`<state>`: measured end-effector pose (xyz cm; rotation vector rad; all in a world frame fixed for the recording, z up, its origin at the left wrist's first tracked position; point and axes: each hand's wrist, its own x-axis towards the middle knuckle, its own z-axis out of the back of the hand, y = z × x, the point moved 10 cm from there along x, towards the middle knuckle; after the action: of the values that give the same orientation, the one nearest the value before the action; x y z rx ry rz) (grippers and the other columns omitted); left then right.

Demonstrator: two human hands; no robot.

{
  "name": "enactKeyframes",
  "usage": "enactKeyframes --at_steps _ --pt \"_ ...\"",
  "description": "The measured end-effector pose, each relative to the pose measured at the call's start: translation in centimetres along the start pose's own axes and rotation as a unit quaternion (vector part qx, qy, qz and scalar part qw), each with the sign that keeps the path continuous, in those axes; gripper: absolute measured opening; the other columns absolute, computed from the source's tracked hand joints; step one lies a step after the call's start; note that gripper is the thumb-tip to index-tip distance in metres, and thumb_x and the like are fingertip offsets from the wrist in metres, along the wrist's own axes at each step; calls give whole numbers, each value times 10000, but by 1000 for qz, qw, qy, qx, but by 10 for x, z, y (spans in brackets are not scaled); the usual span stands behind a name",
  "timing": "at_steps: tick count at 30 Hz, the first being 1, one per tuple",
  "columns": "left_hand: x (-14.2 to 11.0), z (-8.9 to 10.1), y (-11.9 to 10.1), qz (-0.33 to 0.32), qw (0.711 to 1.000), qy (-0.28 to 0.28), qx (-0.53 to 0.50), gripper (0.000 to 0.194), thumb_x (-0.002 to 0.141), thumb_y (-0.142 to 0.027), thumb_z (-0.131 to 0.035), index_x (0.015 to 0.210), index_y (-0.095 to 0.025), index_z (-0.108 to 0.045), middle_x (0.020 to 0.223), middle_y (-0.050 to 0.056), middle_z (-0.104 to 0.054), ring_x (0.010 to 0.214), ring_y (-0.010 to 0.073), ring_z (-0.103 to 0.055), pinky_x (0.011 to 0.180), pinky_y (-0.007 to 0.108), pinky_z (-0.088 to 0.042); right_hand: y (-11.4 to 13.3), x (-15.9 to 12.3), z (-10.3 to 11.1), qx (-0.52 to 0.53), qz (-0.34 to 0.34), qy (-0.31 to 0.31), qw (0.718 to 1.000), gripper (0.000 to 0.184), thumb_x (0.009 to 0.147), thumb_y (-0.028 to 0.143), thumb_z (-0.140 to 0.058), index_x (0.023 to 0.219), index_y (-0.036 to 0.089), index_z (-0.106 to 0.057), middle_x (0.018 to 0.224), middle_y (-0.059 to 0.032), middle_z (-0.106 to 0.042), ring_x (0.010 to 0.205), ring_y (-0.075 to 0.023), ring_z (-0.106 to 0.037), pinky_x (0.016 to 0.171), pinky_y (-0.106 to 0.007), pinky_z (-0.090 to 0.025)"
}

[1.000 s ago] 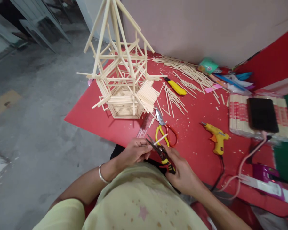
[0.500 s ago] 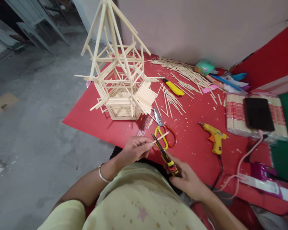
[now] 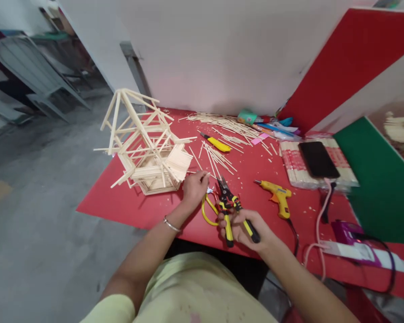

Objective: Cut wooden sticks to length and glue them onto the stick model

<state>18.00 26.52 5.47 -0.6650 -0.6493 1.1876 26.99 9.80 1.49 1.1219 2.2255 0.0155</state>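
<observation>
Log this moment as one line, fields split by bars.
right hand: holds pliers, handles spread | left hand: beside stick frame, grip unclear | table: glue gun, yellow cutter, loose sticks

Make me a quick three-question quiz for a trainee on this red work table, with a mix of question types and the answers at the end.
1. Multiple choice: What does the person's right hand hold?
a) scissors
b) pliers
c) utility knife

2. True or false: The phone rests on the wrapped packs of sticks.

3. Fill in the blank: In the picture, the glue gun lies to the ____ of the pliers.

Key: 1. b; 2. true; 3. right
</observation>
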Motion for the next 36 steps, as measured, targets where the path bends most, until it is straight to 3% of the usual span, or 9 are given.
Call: enactKeyframes --at_steps 7,11,13,16,18,23,29,33,36 --pt "35 -14 -2 -20 988 -7 153 285 983 -292 -458 902 -181 -707 800 84 -720 741 206 -647 704 288 -415 -11 -11 13 33 2 22 999 240 593 136 -571 825 174 -622 856 -72 -678 759 -177 -618 817 -377 -512" --pt "37 -23 -12 -45 974 -23 219 297 983 -255 -458 1193 -171 -651 970 111 -721 868 223 -658 750 298 -432 -23 -23 22 29 -6 22 999 227 589 155 -594 813 165 -636 839 -77 -681 766 -185 -626 842 -378 -506" --pt "34 -35 -25 -107 964 14 243 329 973 -229 -465 1256 -193 -630 1090 113 -692 913 215 -649 741 292 -433 -24 -29 24 25 3 20 999 225 585 147 -603 805 165 -643 847 -76 -684 819 -200 -638 876 -382 -499" --pt "24 -66 -43 -228 928 137 260 278 969 -237 -474 1130 -237 -701 1137 90 -650 865 198 -633 669 285 -408 -20 -35 25 15 37 16 999 207 591 140 -606 790 171 -652 880 -75 -688 879 -215 -643 907 -385 -491" --pt "19 -78 -50 -272 906 194 261 249 967 -251 -489 1047 -238 -725 1112 78 -641 814 188 -617 639 283 -388 -19 -36 25 7 57 14 998 202 583 135 -603 773 174 -657 902 -76 -688 899 -221 -642 909 -386 -490" --pt "11 -90 -65 -349 858 232 296 228 987 -274 -489 1030 -208 -703 1093 84 -630 832 179 -604 654 278 -393 -25 -34 34 0 87 15 996 181 578 141 -611 747 197 -646 934 -73 -685 929 -237 -629 870 -379 -498" --pt "-4 -101 -75 -436 792 249 347 173 969 -136 -480 990 -134 -651 972 110 -623 764 180 -609 660 297 -423 -34 -34 41 -17 71 -4 997 143 585 160 -625 722 200 -631 918 -67 -670 912 -233 -616 876 -387 -490" --pt "-3 -91 -83 -435 788 236 368 165 975 -149 -478 1013 -142 -639 957 100 -625 742 181 -612 615 285 -412 -28 -42 33 -36 85 1 996 140 588 173 -638 724 202 -617 923 -70 -663 900 -224 -611 888 -393 -481" --pt "-8 -55 -87 -389 829 157 369 188 992 -179 -458 1096 -166 -614 1014 98 -625 809 199 -616 614 288 -417 -27 -47 38 -26 93 -6 995 264 560 175 -672 820 216 -645 955 -59 -662 871 -208 -602 842 -368 -489"
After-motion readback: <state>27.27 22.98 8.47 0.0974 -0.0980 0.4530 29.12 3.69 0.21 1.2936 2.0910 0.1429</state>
